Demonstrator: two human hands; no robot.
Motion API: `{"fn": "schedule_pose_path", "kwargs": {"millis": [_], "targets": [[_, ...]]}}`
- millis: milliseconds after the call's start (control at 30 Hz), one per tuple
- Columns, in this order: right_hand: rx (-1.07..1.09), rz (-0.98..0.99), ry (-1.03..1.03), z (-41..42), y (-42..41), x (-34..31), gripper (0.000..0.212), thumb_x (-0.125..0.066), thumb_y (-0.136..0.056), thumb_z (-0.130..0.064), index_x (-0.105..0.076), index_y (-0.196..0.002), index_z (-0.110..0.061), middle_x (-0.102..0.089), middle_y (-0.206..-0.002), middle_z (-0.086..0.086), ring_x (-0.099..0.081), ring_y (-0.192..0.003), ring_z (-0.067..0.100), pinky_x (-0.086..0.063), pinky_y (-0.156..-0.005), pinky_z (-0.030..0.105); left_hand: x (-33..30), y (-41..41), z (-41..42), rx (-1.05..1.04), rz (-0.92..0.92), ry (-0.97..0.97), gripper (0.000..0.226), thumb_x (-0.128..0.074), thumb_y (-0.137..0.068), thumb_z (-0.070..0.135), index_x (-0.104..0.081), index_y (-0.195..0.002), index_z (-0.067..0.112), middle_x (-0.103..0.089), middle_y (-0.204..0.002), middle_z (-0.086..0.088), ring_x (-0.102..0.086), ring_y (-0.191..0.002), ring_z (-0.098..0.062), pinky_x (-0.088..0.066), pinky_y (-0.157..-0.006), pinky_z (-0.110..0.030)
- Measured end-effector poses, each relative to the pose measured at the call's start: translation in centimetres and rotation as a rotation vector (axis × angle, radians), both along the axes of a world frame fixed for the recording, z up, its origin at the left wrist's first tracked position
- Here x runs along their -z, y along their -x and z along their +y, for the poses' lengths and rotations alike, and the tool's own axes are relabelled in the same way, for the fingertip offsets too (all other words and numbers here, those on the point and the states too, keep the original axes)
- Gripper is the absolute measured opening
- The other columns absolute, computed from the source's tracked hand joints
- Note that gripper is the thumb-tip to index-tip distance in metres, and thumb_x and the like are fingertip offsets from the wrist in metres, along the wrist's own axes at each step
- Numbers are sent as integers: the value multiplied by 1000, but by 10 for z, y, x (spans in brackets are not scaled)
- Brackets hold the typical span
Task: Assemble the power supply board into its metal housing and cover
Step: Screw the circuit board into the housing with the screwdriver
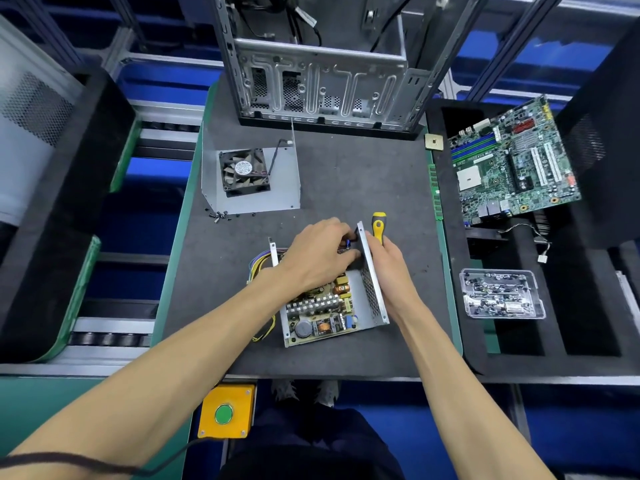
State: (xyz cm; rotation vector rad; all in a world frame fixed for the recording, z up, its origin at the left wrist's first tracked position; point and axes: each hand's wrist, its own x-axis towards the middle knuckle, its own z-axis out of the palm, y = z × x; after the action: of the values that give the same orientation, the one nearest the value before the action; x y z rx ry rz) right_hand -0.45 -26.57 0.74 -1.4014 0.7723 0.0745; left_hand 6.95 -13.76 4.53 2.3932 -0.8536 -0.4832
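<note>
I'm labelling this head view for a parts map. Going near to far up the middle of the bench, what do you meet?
Yellow button box → power supply board in its metal housing → loose screws → cover with fan → computer chassis.

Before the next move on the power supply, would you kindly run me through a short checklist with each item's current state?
1. Green power supply circuit board lying inside the grey metal housing: ok.
2. Left hand on the board's far end: ok; what its fingers hold: cannot tell.
3. Right hand gripping the yellow-and-black screwdriver: ok.
4. Loose black screws within sight on the dark mat: ok.
5. Grey metal cover with black fan off the housing, fitting still to do: not ok.
6. Yellow wire bundle free of pinching: cannot tell.
</note>
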Motion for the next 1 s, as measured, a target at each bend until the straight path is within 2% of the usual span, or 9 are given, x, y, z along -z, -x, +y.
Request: {"fn": "schedule_pose_path", "kwargs": {"millis": [67, 167, 300, 400, 533, 633, 733, 867, 1000], "targets": [[25, -1, -2, 0, 1, 1, 29, -58, -99, -43, -65, -99, -14, -67, -95, 8, -63, -89, 20, -50, -86, 42, -5, -1, -3, 12, 129, -33, 29, -52, -100, 32, -68, -117, 14, -61, -109, -7, -59, -103, -27, -47, -89, -40], [53, -7, -2, 1, 2, 1, 22, -57, -98, -37, -60, -96, -16, -63, -93, 9, -60, -87, 20, -46, -83, 41, -16, -4, -9, 66, 388, -86, 47, -33, -91, 52, -58, -81, 13, -50, -87, -14, -52, -93, -40, -45, -90, -47], [104, -49, -89, -4, 2, 1, 31, -50, -106, -25, -62, -111, 2, -70, -92, 13, -65, -86, 24, -50, -82, 41, -12, 13, -20, -81, 361, -53, 58, -53, -78, 71, -56, -78, 13, -59, -82, -11, -54, -87, -30, -47, -68, -38], [138, -17, -64, -10, 1, -2, 27, -49, -107, -29, -60, -106, -5, -66, -89, 13, -63, -79, 23, -53, -74, 38, -8, 19, -30, -256, 341, 33, 52, -60, -81, 59, -52, -59, 12, -46, -55, 2, -43, -57, -16, -33, -51, -29], [174, 15, -37, -13, 3, -2, 23, -49, -107, -32, -48, -88, -17, -48, -61, -6, -42, -47, 8, -34, -41, 23, -11, 18, -35, -289, 270, 11, 45, -63, -76, 49, -62, -62, 6, -47, -51, 0, -45, -54, -20, -38, -53, -30], [163, 30, 59, -16, 7, 0, 25, -47, -106, -34, -49, -85, -19, -62, -61, -8, -44, -46, 9, -33, -41, 22, -17, 17, -32, -277, 241, 53, 51, -64, -79, 47, -60, -63, -1, -44, -51, -2, -41, -56, -21, -37, -54, -32], [142, 17, 127, -16, 11, 0, 30, -54, -102, -43, -59, -92, -15, -74, -91, 2, -56, -62, 10, -38, -52, 23, -30, 10, -18, -260, 224, 197, 47, -61, -84, 39, -48, -53, 6, -36, -51, 1, -32, -52, -13, -32, -52, -30], [48, -157, -131, -11, 10, -13, 36, -63, -95, -49, -72, -104, -15, -79, -100, 3, -75, -84, 15, -57, -68, 27, -46, -3, -2, -425, 509, 518, 41, -55, -90, 26, -43, -51, 22, -50, -58, -4, -51, -56, -17, -39, -54, -24], [47, -261, -132, -7, 0, -32, 31, -67, -98, -39, -58, -104, -10, -71, -79, 1, -67, -62, 10, -50, -50, 19, -43, -7, 4, -578, 628, 594, 36, -57, -83, 32, -38, -54, 26, -38, -58, -7, -36, -54, -20, -29, -55, -32]]}}
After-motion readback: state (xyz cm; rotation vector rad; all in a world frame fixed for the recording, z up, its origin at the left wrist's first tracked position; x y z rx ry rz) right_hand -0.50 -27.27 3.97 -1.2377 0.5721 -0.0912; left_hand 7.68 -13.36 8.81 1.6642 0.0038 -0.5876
